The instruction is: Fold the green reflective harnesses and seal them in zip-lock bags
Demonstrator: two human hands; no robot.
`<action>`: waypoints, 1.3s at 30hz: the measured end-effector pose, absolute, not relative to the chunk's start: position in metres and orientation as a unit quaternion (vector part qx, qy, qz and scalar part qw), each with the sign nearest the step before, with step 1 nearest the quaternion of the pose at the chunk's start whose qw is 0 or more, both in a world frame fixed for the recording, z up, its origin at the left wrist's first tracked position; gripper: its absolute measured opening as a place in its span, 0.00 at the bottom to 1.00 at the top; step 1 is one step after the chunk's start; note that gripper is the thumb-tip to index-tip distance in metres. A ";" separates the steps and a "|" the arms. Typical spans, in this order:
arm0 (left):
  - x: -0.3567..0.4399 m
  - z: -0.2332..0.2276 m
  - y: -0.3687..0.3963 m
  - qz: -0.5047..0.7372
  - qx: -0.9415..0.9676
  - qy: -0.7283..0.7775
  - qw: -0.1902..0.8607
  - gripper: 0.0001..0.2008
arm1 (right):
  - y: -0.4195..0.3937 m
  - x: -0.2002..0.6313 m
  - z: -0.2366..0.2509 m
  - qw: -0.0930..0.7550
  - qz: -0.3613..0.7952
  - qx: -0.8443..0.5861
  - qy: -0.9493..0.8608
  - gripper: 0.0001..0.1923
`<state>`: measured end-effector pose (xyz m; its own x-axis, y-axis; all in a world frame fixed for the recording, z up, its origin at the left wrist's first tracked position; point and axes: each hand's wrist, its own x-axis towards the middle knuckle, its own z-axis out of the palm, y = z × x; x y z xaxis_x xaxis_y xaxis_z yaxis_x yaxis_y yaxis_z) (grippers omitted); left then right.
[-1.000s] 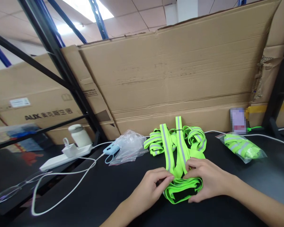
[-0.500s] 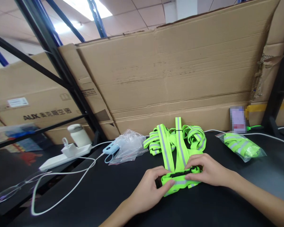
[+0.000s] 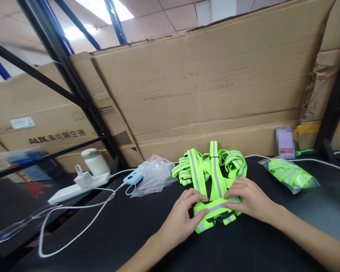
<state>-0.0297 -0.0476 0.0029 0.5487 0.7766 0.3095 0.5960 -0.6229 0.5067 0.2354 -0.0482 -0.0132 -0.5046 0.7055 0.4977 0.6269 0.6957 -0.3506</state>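
A neon-yellow reflective vest [image 3: 200, 177] made of straps with silver stripes lies on the black table. Its near band is folded over into a flat bundle, and bits of black buckle or strap show beneath it. My left hand [image 3: 184, 213] holds the left end of this fold between thumb and fingers. At the right end, my right hand [image 3: 249, 198] grips the same band, thumb below and fingers above. Two straps run from the fold toward the back. Beyond it sit loosely rolled yellow straps [image 3: 236, 164]; whether they join the vest I cannot tell.
Clear plastic bags [image 3: 160, 175] and a light-blue device [image 3: 133, 176] lie left of the straps. A bagged yellow bundle [image 3: 291, 174] is at right. White cables, a power strip [image 3: 79, 189] and a white bottle [image 3: 95, 162] stand further left. Cardboard [image 3: 204, 83] walls the back.
The near band has been turned over: its silver stripe now faces up, and the black buckle part that lay on top shows below it. Both hands stay at the ends.
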 end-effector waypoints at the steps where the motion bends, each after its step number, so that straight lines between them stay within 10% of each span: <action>1: -0.029 0.003 -0.049 0.265 0.873 0.378 0.156 0.07 | -0.049 0.235 -0.013 0.308 0.047 -0.378 -0.872 0.12; 10: -0.040 0.014 -0.055 0.178 0.920 0.331 0.112 0.19 | -0.057 0.233 -0.005 0.250 0.085 -0.367 -0.892 0.35; 23: -0.032 0.008 -0.030 0.201 0.841 0.414 0.285 0.22 | -0.053 0.232 -0.012 0.316 0.261 -0.431 -0.804 0.16; 31: -0.030 0.001 -0.036 0.272 0.850 0.410 0.191 0.13 | -0.050 0.231 -0.018 0.329 0.089 -0.439 -0.831 0.14; 39: -0.035 0.011 -0.043 0.179 0.905 0.376 0.090 0.17 | -0.052 0.234 -0.011 0.251 0.129 -0.410 -0.867 0.32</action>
<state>-0.0347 -0.0428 0.0108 0.6532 0.7124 0.2565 0.6480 -0.7012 0.2973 0.2338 -0.0521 -0.0113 -0.5372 0.7766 0.3290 0.6472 0.6298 -0.4296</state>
